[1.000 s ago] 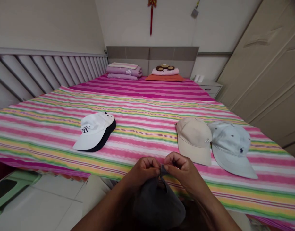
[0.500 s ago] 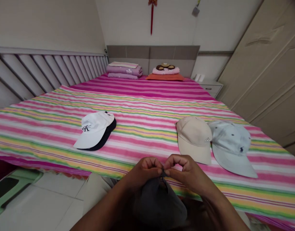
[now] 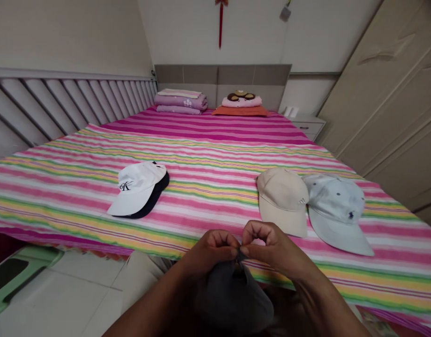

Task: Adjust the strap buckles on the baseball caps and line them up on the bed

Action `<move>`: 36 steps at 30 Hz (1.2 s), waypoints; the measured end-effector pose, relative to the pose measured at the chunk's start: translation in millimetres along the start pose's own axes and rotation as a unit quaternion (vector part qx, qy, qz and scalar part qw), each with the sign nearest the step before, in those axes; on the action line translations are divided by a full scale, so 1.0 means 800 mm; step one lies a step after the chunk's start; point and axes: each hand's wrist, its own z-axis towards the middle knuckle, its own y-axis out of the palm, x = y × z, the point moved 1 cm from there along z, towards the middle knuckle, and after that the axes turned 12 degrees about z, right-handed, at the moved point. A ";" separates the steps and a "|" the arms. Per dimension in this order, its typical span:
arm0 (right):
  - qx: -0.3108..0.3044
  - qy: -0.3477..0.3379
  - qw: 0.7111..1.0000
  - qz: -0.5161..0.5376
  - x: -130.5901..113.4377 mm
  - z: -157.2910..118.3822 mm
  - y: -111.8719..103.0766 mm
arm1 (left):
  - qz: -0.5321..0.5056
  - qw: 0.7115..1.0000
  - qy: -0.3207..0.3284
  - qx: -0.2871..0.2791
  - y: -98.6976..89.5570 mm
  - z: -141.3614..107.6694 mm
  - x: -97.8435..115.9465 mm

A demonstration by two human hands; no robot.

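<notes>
My left hand [image 3: 212,252] and my right hand [image 3: 271,246] pinch a small strap at the back of a dark grey baseball cap [image 3: 233,299], held over the bed's near edge. Its crown hangs below my fingers, and the fingers hide the strap's fastening. Beyond my right hand, a beige cap [image 3: 282,201] lies beside a pale blue cap [image 3: 337,213] with a small navy logo. Further left, a white CK cap [image 3: 136,189] rests on top of a navy cap [image 3: 158,189].
A bed with a pink, yellow and green striped sheet [image 3: 201,196] fills the view. Folded purple bedding [image 3: 180,101] and a pillow [image 3: 241,104] lie at its head. A slatted rail [image 3: 68,107] runs along the left, a cream wardrobe [image 3: 384,93] stands right, and a green stool [image 3: 15,276] sits low left.
My fingers shift slightly on the strap, and the right hand rises a little. The caps on the bed stay in place, apart from a small shift of the whole view.
</notes>
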 end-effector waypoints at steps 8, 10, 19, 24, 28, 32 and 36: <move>0.035 -0.010 0.999 0.040 0.007 0.002 0.003 | -0.044 0.999 -0.006 0.013 0.000 0.002 -0.004; 0.032 -0.007 0.998 0.045 0.008 0.001 0.003 | -0.056 0.998 -0.004 0.009 -0.001 0.003 -0.007; -0.039 0.017 0.999 0.030 0.008 0.005 -0.008 | -0.037 0.999 0.005 0.009 0.000 0.005 -0.011; -0.004 -0.014 1.000 0.023 0.011 0.007 -0.006 | -0.018 0.999 -0.015 0.030 0.000 0.003 -0.010; 0.079 -0.148 0.978 -0.127 0.010 0.000 -0.004 | -0.023 0.998 0.006 0.055 -0.004 0.005 -0.011; 0.133 -0.315 0.884 -0.320 0.010 -0.012 0.002 | -0.040 0.997 0.020 0.059 -0.005 0.009 -0.015; 0.128 -0.426 0.742 -0.501 0.014 -0.019 0.015 | -0.052 0.996 0.033 0.059 -0.004 0.010 -0.015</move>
